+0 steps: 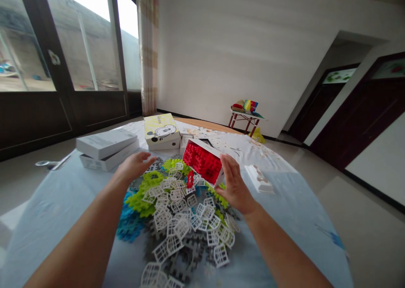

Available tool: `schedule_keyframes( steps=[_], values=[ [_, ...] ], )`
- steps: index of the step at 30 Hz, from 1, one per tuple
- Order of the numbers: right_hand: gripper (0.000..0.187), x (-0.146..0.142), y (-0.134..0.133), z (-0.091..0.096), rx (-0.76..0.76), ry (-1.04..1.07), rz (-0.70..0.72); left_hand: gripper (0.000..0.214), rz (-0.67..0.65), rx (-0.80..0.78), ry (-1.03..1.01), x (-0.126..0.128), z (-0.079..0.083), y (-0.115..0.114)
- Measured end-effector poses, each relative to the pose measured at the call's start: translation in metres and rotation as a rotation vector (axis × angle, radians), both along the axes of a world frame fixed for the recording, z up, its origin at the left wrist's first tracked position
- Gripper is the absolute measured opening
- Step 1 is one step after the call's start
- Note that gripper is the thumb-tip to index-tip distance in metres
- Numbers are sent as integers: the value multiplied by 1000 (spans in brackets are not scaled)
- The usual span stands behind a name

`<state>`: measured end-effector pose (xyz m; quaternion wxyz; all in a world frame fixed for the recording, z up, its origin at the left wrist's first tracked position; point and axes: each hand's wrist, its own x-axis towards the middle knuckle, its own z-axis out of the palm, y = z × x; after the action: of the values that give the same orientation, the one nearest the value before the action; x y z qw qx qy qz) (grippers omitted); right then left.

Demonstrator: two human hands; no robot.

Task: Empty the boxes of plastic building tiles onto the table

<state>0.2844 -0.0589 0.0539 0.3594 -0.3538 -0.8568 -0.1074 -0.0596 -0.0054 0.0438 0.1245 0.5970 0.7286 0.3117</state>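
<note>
My right hand [236,182] grips the right end of a small white box [205,146], tilted so its open side faces me. Red plastic pieces [202,162] fill the box, and one red piece [190,179] lies just below it on the pile. On the left, my left hand [135,165] hovers with fingers apart and holds nothing. Beneath both hands spreads a heap of white lattice window pieces [177,205], with lime green pieces [142,199], blue pieces [129,224] and dark grey interlocking pieces [185,258] among and under them.
A yellow-and-white cartoon box [163,132] stands at the back. White boxes [106,146] are stacked at the left, and a white moulded tray [259,179] lies at the right. A pale blue cloth [284,237] covers the round table. Beyond it is a small side table [247,117].
</note>
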Motion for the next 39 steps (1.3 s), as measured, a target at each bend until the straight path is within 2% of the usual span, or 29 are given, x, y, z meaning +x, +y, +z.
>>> schedule_keyframes(
  steps=[3,6,9,14,19,24,29,35,39],
  values=[
    [96,-1,6,7,28,-94,57,52,-41,-10,-27,6,3,-2],
    [94,0,9,12,54,-105,23,51,-37,-14,-26,9,6,-4],
    [90,4,9,11,86,-72,-40,55,-47,-40,-4,10,8,-6],
    [83,13,10,3,116,-97,-33,59,-65,-64,20,10,9,-6],
    [85,19,11,8,155,-95,-61,59,-78,-37,11,11,8,-5],
    [86,21,11,16,173,-183,-8,61,-77,-59,6,12,7,-5],
    [87,29,13,20,205,-228,-32,60,-104,-68,-8,13,6,-3],
    [91,47,17,18,198,-142,-145,57,-105,-79,21,15,7,-2],
    [98,70,32,2,84,116,-367,60,-113,-113,2,12,13,-7]
  ],
)
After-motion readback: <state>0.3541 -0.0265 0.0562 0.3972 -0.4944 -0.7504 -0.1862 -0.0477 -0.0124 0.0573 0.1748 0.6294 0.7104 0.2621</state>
